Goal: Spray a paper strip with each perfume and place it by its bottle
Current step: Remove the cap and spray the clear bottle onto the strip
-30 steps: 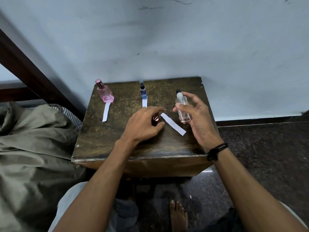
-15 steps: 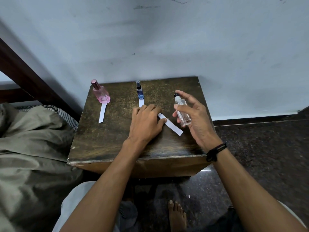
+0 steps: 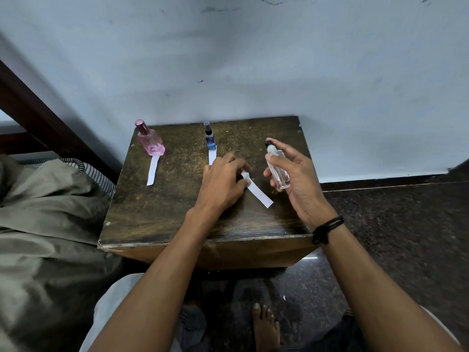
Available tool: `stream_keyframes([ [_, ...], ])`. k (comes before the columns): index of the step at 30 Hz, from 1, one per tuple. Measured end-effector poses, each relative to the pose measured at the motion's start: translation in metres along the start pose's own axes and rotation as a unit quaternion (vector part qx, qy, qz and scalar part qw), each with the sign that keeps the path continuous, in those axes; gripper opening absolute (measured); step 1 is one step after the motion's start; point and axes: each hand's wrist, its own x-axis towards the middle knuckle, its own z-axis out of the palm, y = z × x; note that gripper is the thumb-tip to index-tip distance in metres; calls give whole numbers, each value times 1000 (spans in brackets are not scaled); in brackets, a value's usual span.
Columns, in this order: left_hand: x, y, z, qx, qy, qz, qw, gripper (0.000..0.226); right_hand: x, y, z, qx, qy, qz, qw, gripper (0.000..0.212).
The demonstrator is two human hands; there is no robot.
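Head view. Clear bottle (image 3: 278, 171): rectangular, transparent, black sprayer; gripped upright by right hand (image 3: 298, 181), above the surface (image 3: 165, 212), right of centre. Strip (image 3: 258, 193): flat white paper, diagonal on dark scuffed wood, far end pinched by left hand (image 3: 223, 184).

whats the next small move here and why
Probably lift the loose strip up in front of the clear bottle and spray: the left hand pinches its end, the right hand holds the bottle, and the pink bottle and blue bottle already have theirs.
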Motion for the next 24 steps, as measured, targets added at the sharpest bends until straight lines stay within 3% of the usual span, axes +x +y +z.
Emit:
stream_keyframes([
  [4,0,2,0,-13,-4,6,1000,15,1,-5,-5,18,18,1,1000,28],
  [11,-5,7,-3,-38,5,20,999,26,6,-3,-9,85,31,29,995,30],
  [16,-2,3,-1,-25,12,30,999,10,6,-4,-11,174,7,70,982,32],
  [24,2,0,1,-38,24,37,998,4,9,0,-17,252,-17,101,962,37],
])
